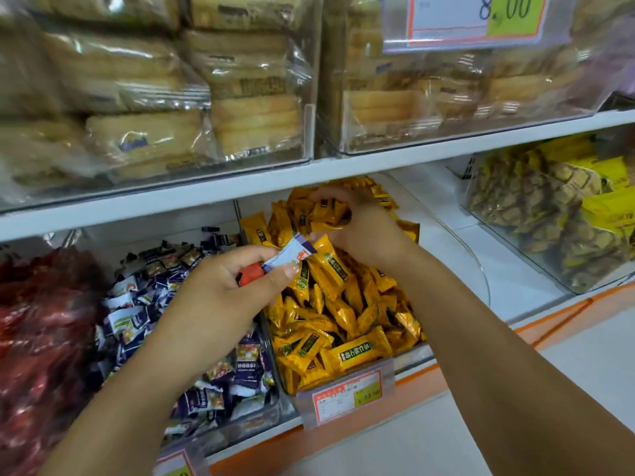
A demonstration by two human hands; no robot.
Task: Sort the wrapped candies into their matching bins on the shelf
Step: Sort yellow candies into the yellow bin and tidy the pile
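Your left hand pinches two strays between thumb and fingertips: a white-and-purple candy and, tucked behind it, a red candy. Your right hand, just beyond the left, has its fingers curled round some of the yellow candies at the top of their heap. The matching purple-and-white candies lie under your left wrist, and the red packs are farther to its left.

These look feather-light, and the glossy film is probably slippery and crinkly. Pinch a crimped end or across the middle.

The price card above reads "8.00". The tag below your right forearm is too small to read.
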